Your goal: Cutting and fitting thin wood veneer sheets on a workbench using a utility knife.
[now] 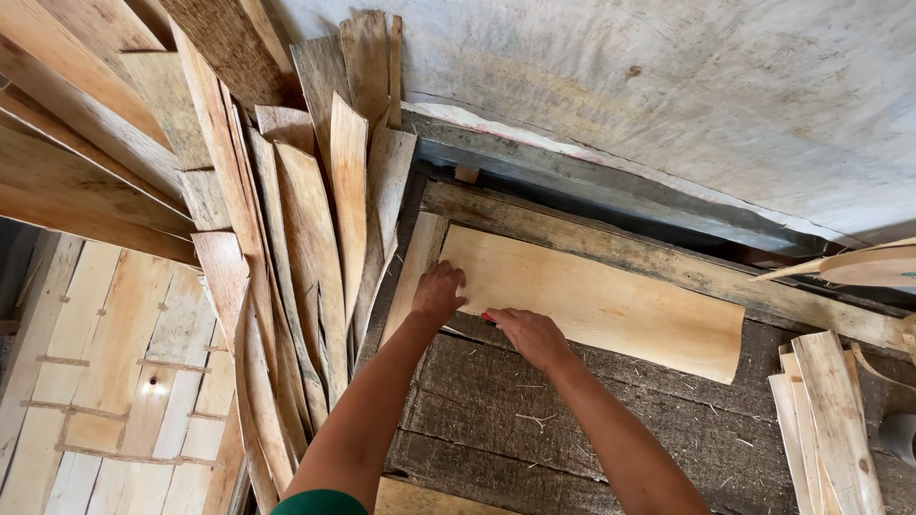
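Veneer sheet (611,300), pale and broad, lies flat on the dark plank table (496,420), its long axis running from the upper left down toward the lower right, with its far long edge just beside the table's weathered back rail (668,262). Both hands sit at the sheet's left end. The left hand (439,293) rests on top of the sheet at its left edge, fingers curled and pressing down, clasped around nothing. The right hand (528,334) lies at the sheet's near long edge, closed on a small red thing (488,317) that I cannot identify. Most of the sheet stretches away to the right of both hands. Left of the sheet, curled veneer strips (315,248) lean in a fan; right of it lies a small strip stack (830,420).
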